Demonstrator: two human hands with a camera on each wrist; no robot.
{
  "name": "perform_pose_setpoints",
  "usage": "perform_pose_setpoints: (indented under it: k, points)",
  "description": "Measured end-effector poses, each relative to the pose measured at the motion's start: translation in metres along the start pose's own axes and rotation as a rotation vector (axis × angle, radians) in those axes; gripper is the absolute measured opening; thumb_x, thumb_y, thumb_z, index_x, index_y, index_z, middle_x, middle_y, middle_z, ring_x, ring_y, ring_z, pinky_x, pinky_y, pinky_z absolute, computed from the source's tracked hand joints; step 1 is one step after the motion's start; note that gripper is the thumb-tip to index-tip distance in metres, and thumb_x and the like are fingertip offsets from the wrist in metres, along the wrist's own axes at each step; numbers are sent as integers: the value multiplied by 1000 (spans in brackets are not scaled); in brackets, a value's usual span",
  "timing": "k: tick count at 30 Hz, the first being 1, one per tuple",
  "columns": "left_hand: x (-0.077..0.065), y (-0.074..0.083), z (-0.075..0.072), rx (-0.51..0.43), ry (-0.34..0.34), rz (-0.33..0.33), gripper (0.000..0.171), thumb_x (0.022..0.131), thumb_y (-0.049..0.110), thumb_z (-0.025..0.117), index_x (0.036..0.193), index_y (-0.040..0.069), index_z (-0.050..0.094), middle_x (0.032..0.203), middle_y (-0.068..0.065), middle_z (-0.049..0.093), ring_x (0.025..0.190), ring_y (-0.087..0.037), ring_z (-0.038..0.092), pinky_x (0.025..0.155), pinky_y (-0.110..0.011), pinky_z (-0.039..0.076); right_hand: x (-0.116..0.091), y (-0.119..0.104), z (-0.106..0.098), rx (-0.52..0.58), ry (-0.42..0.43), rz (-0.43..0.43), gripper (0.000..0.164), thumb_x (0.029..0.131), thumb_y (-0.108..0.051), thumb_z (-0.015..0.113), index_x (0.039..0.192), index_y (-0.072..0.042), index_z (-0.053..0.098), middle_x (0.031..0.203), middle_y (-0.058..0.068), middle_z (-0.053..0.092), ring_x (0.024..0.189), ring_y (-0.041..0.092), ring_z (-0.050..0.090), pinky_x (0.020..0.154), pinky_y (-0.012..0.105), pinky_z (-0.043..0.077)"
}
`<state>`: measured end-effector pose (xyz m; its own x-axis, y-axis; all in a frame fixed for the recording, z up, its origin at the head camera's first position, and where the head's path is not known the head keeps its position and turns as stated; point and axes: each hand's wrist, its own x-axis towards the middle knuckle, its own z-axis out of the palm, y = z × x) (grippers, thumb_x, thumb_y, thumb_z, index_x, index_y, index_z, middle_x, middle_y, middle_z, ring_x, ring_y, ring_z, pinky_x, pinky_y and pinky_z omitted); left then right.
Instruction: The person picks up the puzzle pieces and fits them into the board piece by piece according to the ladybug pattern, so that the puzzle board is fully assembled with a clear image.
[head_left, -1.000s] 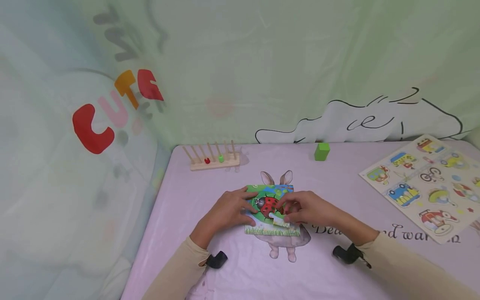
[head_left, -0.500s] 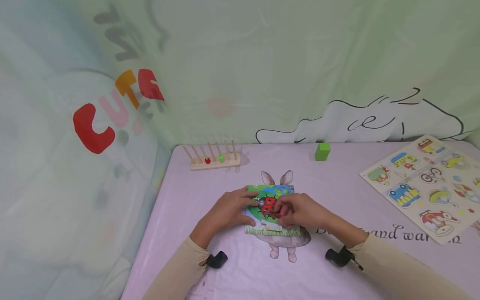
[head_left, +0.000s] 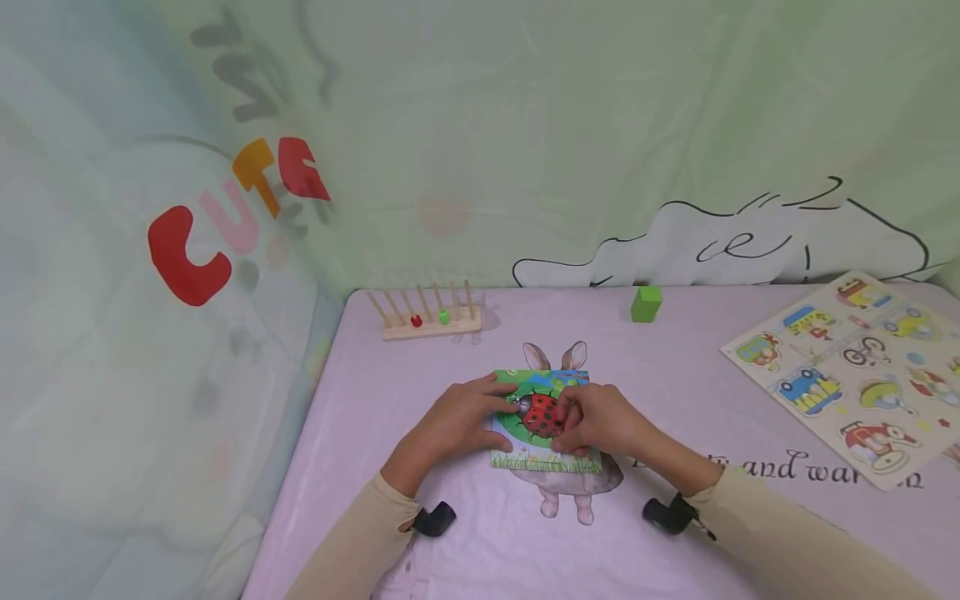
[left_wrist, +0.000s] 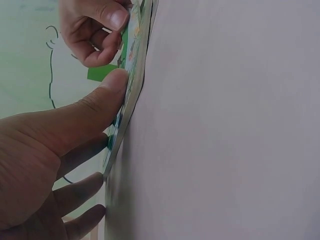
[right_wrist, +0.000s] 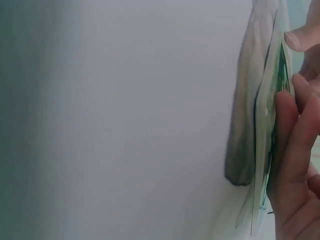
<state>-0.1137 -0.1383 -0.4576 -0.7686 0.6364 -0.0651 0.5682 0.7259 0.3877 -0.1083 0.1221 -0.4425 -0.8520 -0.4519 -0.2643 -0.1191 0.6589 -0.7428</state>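
A small ladybug jigsaw puzzle [head_left: 513, 461] lies flat on the table in the head view, with a red, black-spotted ladybug on green. My left hand [head_left: 467, 419] rests at its left side, fingers spread and fairly straight, thumb on the board. From the right, my right hand [head_left: 600, 419] bends its thumb and fingers over the puzzle and pinches a puzzle piece at the ladybug's lower right; the hand hides much of that piece. Both wrist views show the board edge-on, with the left hand [left_wrist: 65, 135] and the right hand [right_wrist: 300, 145] at its edges.
A wooden peg stand [head_left: 431, 330] with a red and a green bead stands at the back left. Behind the puzzle is a green block [head_left: 646, 305]. A large picture board of vehicles and toys [head_left: 825, 367] lies at the right.
My right hand has moved slightly left, bringing the puzzle piece from tilted down to flat on the board. The pale gap under the ladybug is now covered. My left hand stays put.
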Motion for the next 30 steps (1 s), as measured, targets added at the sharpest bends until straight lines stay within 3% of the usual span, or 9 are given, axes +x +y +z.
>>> perform_pose_setpoints:
  k: [7, 15, 20, 24, 30]
  points:
    - [0, 0, 0, 3, -7, -9, 59, 80, 47, 84, 133, 25, 71, 154, 5, 53, 151, -26, 39, 113, -48, 43, 0, -4, 1, -63, 37, 26, 36, 70, -22, 94, 79, -11, 61, 58, -6, 65, 55, 11, 62, 60, 30, 45]
    - [-1, 1, -2, 9, -27, 7, 58, 83, 45, 83, 135, 24, 69, 156, 3, 50, 152, -29, 36, 115, -51, 41, -2, -8, -2, -68, 10, 41, 34, 72, -23, 92, 78, -12, 60, 58, -4, 64, 55, 11, 61, 58, 30, 45]
    - [-2, 7, -5, 54, -33, 18, 54, 89, 45, 78, 138, 24, 67, 158, 0, 48, 151, -32, 35, 115, -52, 40, -6, -8, -7, -72, -8, -37, 25, 78, -22, 88, 84, -11, 66, 60, -5, 63, 54, 11, 59, 57, 27, 45]
    - [-1, 15, -7, 97, 2, 64, 47, 91, 45, 75, 134, 26, 70, 152, 1, 54, 144, -27, 45, 112, -46, 44, -10, -3, -10, -90, -27, -126, 15, 80, -19, 86, 90, -14, 76, 64, -8, 64, 54, 6, 57, 56, 24, 44]
    - [1, 24, -2, 96, -20, 132, 37, 90, 43, 77, 125, 31, 74, 144, 3, 61, 132, -20, 52, 102, -37, 49, -13, 6, -6, -101, -28, -175, 24, 80, -16, 86, 103, -21, 83, 68, -13, 65, 65, 2, 53, 56, 23, 43]
